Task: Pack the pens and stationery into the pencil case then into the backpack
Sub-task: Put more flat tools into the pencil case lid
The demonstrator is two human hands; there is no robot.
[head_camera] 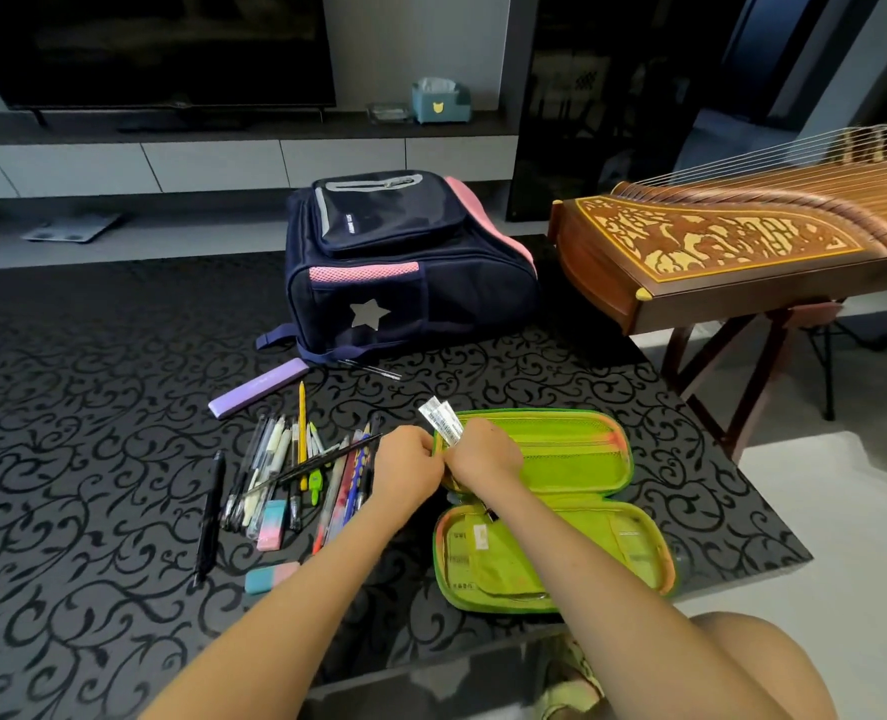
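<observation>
Holding: I've got both hands at the far-left corner of the open pencil case (560, 454)
Left hand (410, 467): fingers curled shut; can't tell on what
Right hand (483, 454): fingers pinching clear ruler (442, 419), tip sticking up
Do well: slide ruler flat along the mesh pocket, don't jam
Pens (295, 475): loose on rug (93, 407), left of case
Backpack (405, 267): behind, zipped
</observation>
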